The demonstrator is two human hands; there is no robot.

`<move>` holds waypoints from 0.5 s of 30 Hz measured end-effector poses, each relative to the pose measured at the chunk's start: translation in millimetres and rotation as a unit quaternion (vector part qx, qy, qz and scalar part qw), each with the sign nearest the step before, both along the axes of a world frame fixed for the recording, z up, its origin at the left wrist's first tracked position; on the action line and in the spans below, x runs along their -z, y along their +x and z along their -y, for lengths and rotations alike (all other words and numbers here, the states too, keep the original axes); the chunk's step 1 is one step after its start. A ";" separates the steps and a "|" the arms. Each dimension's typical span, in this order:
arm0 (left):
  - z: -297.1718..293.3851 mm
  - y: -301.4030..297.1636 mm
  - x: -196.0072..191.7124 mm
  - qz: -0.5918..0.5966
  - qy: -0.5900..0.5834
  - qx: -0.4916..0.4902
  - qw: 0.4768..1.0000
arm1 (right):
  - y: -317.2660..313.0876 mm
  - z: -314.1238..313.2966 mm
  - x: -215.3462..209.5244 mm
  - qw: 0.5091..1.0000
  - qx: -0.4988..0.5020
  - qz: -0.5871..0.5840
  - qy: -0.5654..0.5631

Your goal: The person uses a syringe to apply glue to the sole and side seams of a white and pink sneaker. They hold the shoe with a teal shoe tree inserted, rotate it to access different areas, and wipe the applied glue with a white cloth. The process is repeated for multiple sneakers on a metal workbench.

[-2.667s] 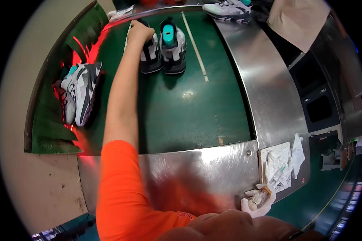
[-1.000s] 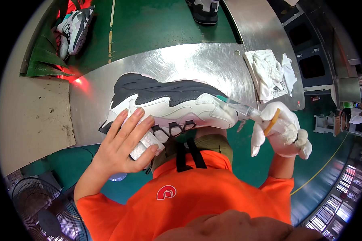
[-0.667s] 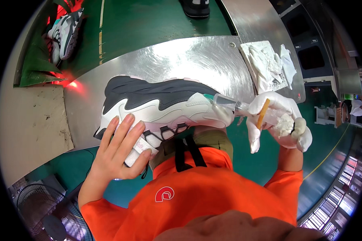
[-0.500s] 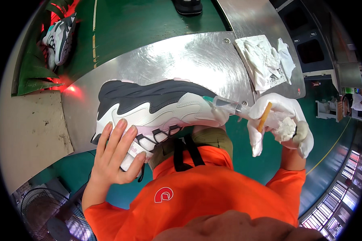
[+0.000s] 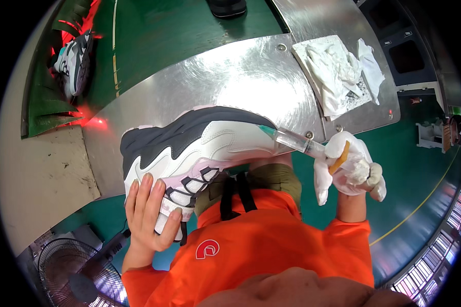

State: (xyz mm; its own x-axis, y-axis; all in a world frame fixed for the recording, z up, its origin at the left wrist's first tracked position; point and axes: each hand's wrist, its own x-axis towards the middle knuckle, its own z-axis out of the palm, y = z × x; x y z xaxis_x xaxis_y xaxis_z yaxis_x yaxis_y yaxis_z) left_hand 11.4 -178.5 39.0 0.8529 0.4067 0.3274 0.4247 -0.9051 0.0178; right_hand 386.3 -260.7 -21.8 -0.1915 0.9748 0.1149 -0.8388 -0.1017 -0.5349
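Note:
A white, black and pink sneaker [image 5: 189, 148] lies on its side over the metal table's near edge, its dark sole facing away from me. My bare left hand [image 5: 151, 217] grips it by the collar and tongue, fingers along the upper and thumb on the tongue. In a white glove, my right hand [image 5: 349, 166] closes around a clear syringe [image 5: 299, 141], and a yellowish strip lies across the gloved fingers. The syringe's green tip [image 5: 268, 131] meets the toe end of the sneaker along the sole edge; exact contact there is too small to tell.
White crumpled cloths [image 5: 335, 69] lie on a pad at the table's right. A green conveyor belt [image 5: 164, 36] runs beyond the metal table [image 5: 153, 102], carrying another sneaker [image 5: 76, 64] beside red light and green flaps. A fan [image 5: 82, 279] stands at lower left.
The sneaker has turned, its toe swinging slightly nearer to me. My right hand has shifted a little, with the syringe tip now farther back along the toe's sole edge.

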 end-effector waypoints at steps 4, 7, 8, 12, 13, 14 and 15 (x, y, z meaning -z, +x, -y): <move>7.5 3.5 0.1 -0.005 0.000 -0.019 1.000 | -4.4 5.7 21.9 0.996 -0.001 -0.081 0.031; 10.7 7.9 0.2 -0.005 0.007 -0.033 0.999 | -15.3 10.3 33.6 0.990 0.036 -0.133 0.041; 11.4 8.1 0.1 -0.008 0.006 -0.035 0.999 | -17.9 12.1 37.0 0.987 0.046 -0.146 0.041; 12.0 8.8 -0.8 -0.012 0.004 -0.039 0.999 | -27.0 20.6 44.8 0.981 0.074 -0.175 0.025; 12.3 9.0 -1.2 -0.013 0.003 -0.040 0.999 | -29.7 22.2 50.2 0.978 0.080 -0.188 0.040; 12.3 8.6 -1.1 -0.013 0.005 -0.038 0.999 | -33.0 23.7 55.8 0.974 0.087 -0.202 0.054; 12.3 8.4 0.2 -0.010 0.006 -0.036 0.999 | -37.2 23.5 64.2 0.968 0.091 -0.219 0.084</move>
State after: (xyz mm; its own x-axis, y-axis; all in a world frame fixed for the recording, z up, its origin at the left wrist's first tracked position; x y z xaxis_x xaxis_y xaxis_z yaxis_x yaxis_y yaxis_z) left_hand 19.7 -190.8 38.9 0.8283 0.4625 0.3161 0.4881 -0.8728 -0.0019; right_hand 349.2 -284.2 -86.0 0.0840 0.9482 0.3065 -0.9846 0.1262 -0.1208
